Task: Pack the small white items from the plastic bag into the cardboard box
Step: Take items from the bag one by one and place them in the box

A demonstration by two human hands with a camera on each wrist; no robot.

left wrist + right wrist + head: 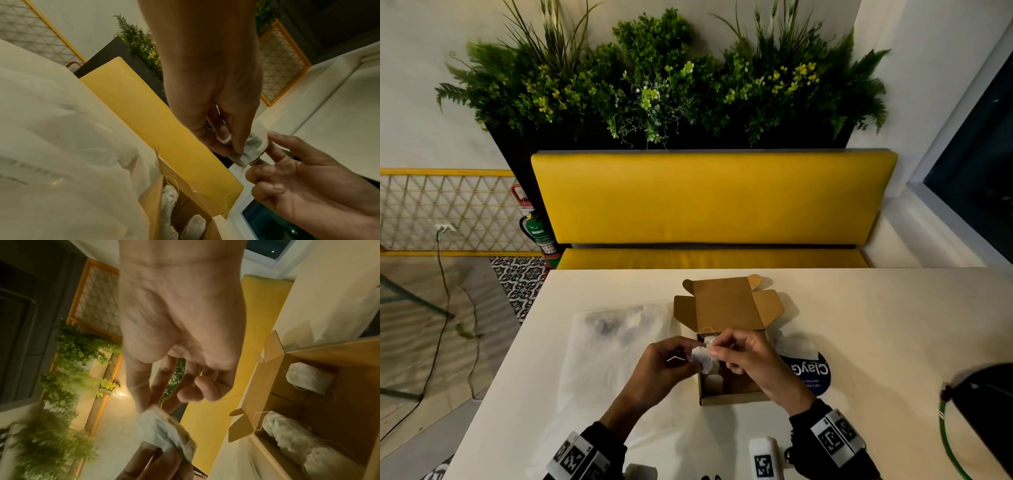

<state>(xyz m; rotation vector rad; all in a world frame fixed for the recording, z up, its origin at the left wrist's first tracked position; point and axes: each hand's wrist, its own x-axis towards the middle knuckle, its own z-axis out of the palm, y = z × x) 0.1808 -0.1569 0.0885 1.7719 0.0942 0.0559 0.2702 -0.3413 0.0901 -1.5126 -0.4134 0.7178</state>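
Observation:
A small white tea bag (702,358) hangs over the open cardboard box (732,398), held between both hands. My left hand (692,360) pinches its left side with thumb and fingers; the left wrist view shows that pinch (232,148) on the tea bag (255,146). My right hand (717,350) pinches its other edge, and the right wrist view shows thumb and forefinger (149,405) closed on the tea bag (164,426). More tea bags (308,379) with strings lie inside the box (267,386). The crinkled plastic bag (616,342) lies flat left of the box.
A round dark-blue sticker (810,371) lies right of the box. A white device with a marker (763,459) stands at the near table edge. A black object with a green cable (983,414) sits at the right edge. A yellow bench (712,198) lies beyond the table.

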